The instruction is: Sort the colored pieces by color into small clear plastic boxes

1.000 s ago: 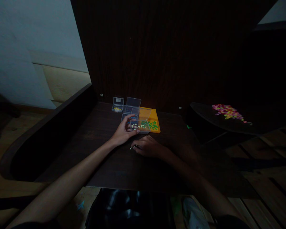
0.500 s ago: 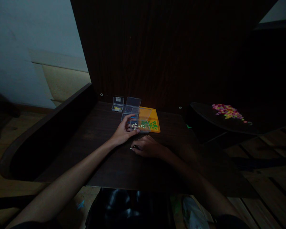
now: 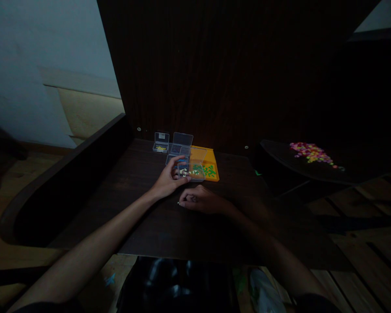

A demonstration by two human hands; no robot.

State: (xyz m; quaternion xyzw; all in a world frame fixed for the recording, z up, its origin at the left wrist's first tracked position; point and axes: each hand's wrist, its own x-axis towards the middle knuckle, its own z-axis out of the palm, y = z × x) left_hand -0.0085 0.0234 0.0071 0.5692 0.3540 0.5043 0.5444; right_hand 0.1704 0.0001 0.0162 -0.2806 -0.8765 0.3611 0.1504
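Note:
My left hand (image 3: 169, 178) grips the left end of a clear plastic box (image 3: 200, 177), its thumb in front and fingers behind. Small pale pieces (image 3: 193, 172) lie inside the box. My right hand (image 3: 200, 200) is closed low over the table in front of it, thumb and forefinger pinched at a tiny pale piece (image 3: 178, 203), too small to name. Partly under the clear box is an orange tray (image 3: 215, 158) holding small green pieces (image 3: 210, 170). Blue pieces show in another open clear case (image 3: 183, 139) behind my left fingers.
A small open case (image 3: 162, 138) with yellow pieces stands at the back left of the dark table (image 3: 133, 234). A raised side board (image 3: 68, 174) edges the left. On a shelf at right lies a pile of pink and yellow pieces (image 3: 313, 153). A tall dark panel (image 3: 195, 74) closes the back.
The fingers of my right hand have shifted slightly, and fewer pale specks show at their tips. My left hand and the boxes stay in place.

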